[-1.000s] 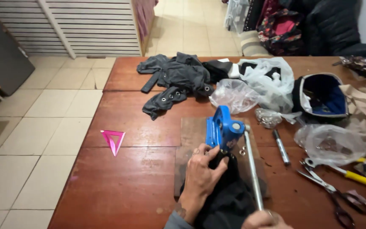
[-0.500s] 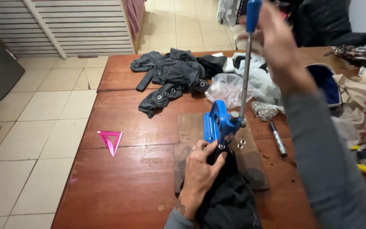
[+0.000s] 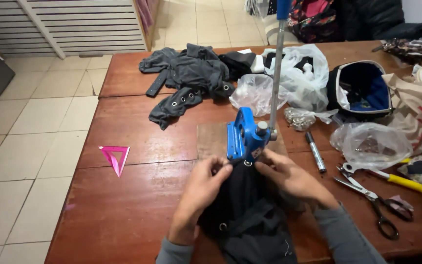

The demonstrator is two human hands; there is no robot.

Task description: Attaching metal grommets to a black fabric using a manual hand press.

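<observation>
— What is seen around the blue press?

— A cast-metal press, painted glossy blue, is bolted to a worn wooden board on the reddish plank table. Its slim steel lever is raised upright, capped by a blue grip.

— And the black garment?

— Soft, matte black fabric is spread just in front of the press, its edge tucked under the press head. A small metal eyelet is set in it near the lower left.

— How are the hands placed?

— The left hand is laid on the fabric left of the press, fingers pinched on the cloth edge. The right hand is pressed on the cloth right of the press, fingertips closed on the same edge. Both are clamped on the garment, close together.

— What else is noted?

— Behind the press, a crumpled grey garment with eyelets and crinkled clear plastic bags are heaped. To its right, a dark marker and steel scissors are laid. To its left, a pink triangular ruler lies flat.
</observation>
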